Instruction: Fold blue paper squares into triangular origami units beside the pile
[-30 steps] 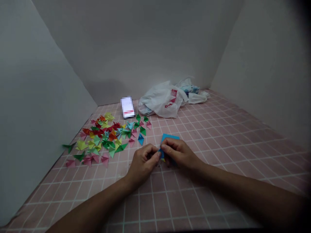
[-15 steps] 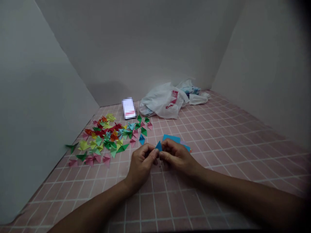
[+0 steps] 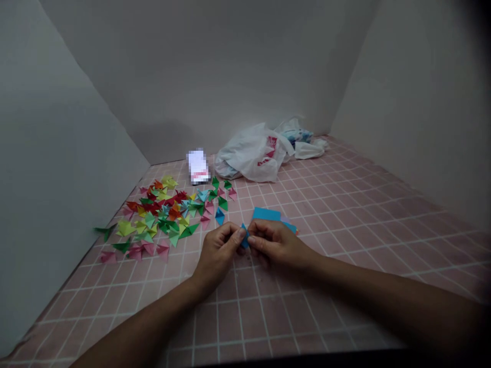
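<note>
1. My left hand [image 3: 218, 250] and right hand [image 3: 274, 243] meet just above the pink checked mat [image 3: 345, 214]. Each thumb and forefinger pinches the small blue folded paper piece [image 3: 244, 237] from opposite sides, steadying it.
2. The blue paper stack [image 3: 266, 214] lies just beyond my right knuckles, handy.
3. Finished-looking paper triangles [image 3: 169, 212] lie spread to the left, apart from my hands, and a white plastic bag [image 3: 253, 158] sits by the far wall.

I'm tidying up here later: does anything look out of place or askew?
One dark green folded triangle lies apart from the colourful pile, against the left wall. A crumpled plastic bag slumps by the back wall.
</note>
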`<state>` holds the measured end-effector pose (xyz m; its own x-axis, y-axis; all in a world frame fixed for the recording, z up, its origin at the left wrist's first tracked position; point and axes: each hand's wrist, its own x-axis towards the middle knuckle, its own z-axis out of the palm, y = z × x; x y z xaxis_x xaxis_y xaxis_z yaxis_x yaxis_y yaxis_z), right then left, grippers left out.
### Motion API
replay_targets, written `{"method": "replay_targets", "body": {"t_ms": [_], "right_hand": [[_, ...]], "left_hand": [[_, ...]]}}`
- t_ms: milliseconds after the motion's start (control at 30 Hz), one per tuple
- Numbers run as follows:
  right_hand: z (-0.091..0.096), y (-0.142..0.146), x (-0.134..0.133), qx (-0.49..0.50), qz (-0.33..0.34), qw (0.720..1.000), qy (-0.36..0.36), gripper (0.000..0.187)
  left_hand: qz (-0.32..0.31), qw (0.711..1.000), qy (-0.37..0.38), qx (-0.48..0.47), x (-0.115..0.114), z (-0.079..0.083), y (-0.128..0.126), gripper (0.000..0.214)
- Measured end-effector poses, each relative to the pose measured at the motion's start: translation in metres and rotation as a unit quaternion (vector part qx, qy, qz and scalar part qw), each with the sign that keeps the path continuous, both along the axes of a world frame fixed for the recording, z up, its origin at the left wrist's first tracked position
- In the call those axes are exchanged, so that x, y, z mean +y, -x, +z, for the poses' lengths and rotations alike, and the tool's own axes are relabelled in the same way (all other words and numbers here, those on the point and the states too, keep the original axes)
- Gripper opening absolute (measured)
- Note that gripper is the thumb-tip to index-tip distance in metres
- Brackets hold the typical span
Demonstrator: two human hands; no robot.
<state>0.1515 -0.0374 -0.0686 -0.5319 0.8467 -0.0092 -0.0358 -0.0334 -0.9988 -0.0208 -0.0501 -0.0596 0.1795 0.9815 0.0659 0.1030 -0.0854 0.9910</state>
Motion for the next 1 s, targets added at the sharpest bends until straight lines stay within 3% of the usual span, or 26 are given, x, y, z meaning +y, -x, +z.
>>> {"method": "replay_targets", "body": {"t_ms": [133, 333, 533, 667, 767, 1000], "right_hand": [[0.0021, -0.0004, -0.0005, -0.019, 0.009, 1.0, -0.017, 0.018], [-0.0007, 0.0017, -0.0026, 0.009, 0.004, 1.0, 0.03, 0.019], [0.0009, 0.0004, -0.0004, -0.008, -0.05, 0.998, -0.044, 0.02], [0.0023, -0.0005, -0.0007, -0.018, -0.065, 0.996, -0.062, 0.019], [0.0017, -0.0012, 0.0004, 0.002, -0.063, 0.997, -0.037, 0.019], [-0.0046, -0.0014, 0.0071, 0.138, 0.014, 0.989, 0.05, 0.029]], "left_hand": [[0.017, 1.0, 0.007, -0.004, 0.0003, 0.001, 0.0, 0.031], [0.026, 1.0, 0.008, 0.003, 0.0004, 0.0026, -0.0002, 0.034], [-0.014, 0.998, 0.054, -0.034, 0.0045, 0.0038, -0.0014, 0.029], [-0.007, 0.999, 0.035, -0.016, 0.0039, 0.0043, -0.0006, 0.028], [-0.028, 0.998, 0.045, -0.035, 0.0044, 0.0035, 0.0, 0.028], [-0.027, 0.993, 0.062, -0.092, 0.0078, -0.0031, 0.0014, 0.029]]}}
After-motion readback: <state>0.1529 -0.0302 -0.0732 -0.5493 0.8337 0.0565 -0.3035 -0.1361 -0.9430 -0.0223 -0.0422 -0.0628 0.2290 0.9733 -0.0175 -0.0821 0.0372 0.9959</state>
